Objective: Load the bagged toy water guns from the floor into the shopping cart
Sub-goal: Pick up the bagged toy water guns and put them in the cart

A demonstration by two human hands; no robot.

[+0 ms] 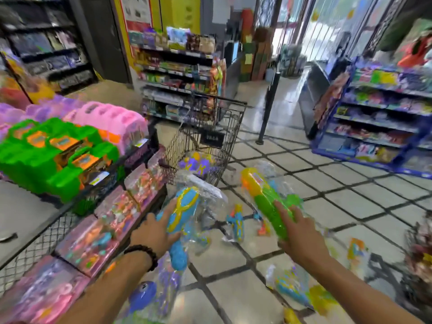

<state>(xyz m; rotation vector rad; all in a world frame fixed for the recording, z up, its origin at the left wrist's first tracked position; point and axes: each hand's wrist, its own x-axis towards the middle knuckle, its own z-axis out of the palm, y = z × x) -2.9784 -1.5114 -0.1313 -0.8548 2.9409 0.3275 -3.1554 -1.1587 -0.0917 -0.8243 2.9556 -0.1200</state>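
the step in hand looks like carrying: each hand holds one bagged gun up off the floor, facing the shopping cart [205, 136], which stands just beyond them in the middle of the scene. the left hand [154, 232] has its fingers [169, 208] wrapped round a blue and yellow water gun [182, 216] in clear plastic. the right hand [301, 235] grips a green, yellow and orange water gun [266, 197], also bagged, with its fingers [284, 213] laid along the barrel and curled under it as far as can be told. the cart already holds at least one purple and yellow bagged toy [198, 163] low in its basket.

the next move, as i judge it, is to reach both guns over the near rim of the cart and let them drop in; the loose plastic could snag on the wire.

more bagged guns lie on the floor: a small blue one [236, 223] between the hands, a purple one [154, 293] near the left forearm, another [292, 286] near right.

the floor [350, 183] is pale tile with dark grid lines. to the left is a low display with green toy cases [53, 155], pink cases [112, 122] and boxed dolls [100, 237]. stocked shelves stand far behind the cart and at far right, by a bright doorway.
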